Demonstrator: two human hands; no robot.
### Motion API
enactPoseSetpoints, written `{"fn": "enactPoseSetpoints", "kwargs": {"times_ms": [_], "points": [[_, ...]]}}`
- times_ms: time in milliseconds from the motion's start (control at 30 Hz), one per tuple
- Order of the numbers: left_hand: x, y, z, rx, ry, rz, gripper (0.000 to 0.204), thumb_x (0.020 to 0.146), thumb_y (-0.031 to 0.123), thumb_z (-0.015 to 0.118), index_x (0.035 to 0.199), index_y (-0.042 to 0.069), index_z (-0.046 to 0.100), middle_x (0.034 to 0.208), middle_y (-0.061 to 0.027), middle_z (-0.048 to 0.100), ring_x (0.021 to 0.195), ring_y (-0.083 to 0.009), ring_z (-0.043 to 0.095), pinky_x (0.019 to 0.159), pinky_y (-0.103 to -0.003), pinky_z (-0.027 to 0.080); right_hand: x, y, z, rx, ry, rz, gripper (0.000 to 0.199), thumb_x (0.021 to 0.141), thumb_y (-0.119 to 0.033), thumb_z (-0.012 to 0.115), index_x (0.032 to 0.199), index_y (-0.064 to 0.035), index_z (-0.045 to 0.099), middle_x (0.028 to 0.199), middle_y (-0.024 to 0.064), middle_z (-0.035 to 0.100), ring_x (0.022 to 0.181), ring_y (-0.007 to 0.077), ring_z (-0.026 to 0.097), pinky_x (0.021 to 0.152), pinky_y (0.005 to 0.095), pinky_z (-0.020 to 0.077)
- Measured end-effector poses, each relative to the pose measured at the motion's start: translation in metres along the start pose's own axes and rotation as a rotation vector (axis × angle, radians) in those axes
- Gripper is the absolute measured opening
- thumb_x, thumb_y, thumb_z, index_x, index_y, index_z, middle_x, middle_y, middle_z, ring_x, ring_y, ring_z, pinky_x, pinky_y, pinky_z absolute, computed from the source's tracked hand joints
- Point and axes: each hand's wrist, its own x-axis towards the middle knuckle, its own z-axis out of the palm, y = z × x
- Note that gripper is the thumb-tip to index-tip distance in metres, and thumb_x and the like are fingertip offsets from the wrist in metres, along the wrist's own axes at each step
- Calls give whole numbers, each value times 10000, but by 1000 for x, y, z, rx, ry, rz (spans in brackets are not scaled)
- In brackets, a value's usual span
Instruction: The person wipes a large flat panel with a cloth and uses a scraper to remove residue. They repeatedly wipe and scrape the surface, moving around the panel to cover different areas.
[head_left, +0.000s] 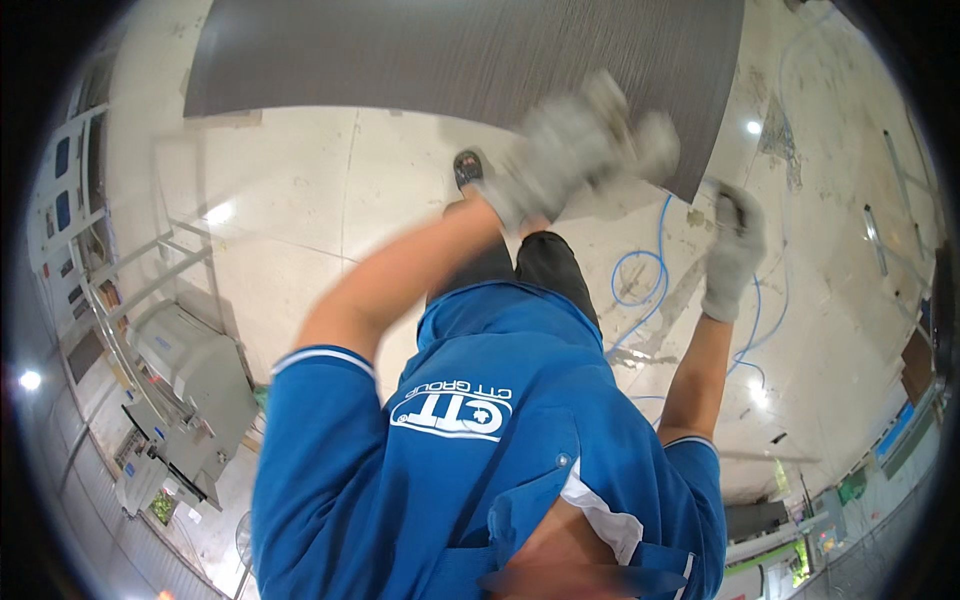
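Note:
A large dark grey-brown panel [480, 60] with fine streaks fills the top of the view, its near edge curved by the lens. Over that edge is my left hand [575, 150], in a grey work glove and smeared by motion. Its fingers are too blurred to show whether they hold anything. Just outside the panel's right corner is my right hand [735, 250], also gloved in grey. The fingers of that hand look curled around a dark gap, and what they hold, if anything, cannot be made out.
A thin blue hose [640, 275] lies looped on the pale floor [300, 190] between my legs and right hand. Grey machinery [185, 370] and a metal frame [180, 255] stand at left. Long metal bars [875, 240] lie at far right. My shoe [467, 168] is near the panel's edge.

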Motion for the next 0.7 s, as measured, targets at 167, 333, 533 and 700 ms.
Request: {"fn": "enactPoseSetpoints", "kwargs": {"times_ms": [167, 333, 533, 700], "points": [[6, 101, 8, -504, -221, 126, 255, 795, 137, 667, 1047, 111, 696, 1165, -86, 678, 1161, -312, 623, 967, -424, 513, -21, 7, -23, 551, 196, 453, 276, 1066, -169, 586, 1282, 1, 612, 912, 33, 643, 777, 115, 600, 688, 267, 470], [61, 1, -48, -55, -115, -258, 510, 818, 311, 788, 1272, 108, 672, 1310, -126, 669, 1219, -353, 593, 1046, -486, 442, -50, -8, -21, 554, 28, 467, 230, 1016, -139, 657, 1191, 7, 693, 882, 10, 651, 760, 76, 566, 671, 241, 466], [85, 45, -82, -57, -295, -290, 450, 874, 341, 805, 1215, 67, 694, 1157, -124, 717, 1078, -320, 675, 983, -413, 526, -58, -50, 4, 717, -55, 405, 206, 990, -131, 689, 1148, -4, 729, 904, 1, 688, 772, 66, 583, 677, 230, 482], [68, 93, -71, -516, -491, -341, 208, 947, 208, 721, 1001, 6, 712, 890, -117, 693, 786, -209, 643, 723, -348, 517, -69, -66, 3, 591, -206, 311, 228, 964, -122, 698, 1136, 26, 719, 948, 49, 724, 848, 114, 642, 757, 273, 523]]}}
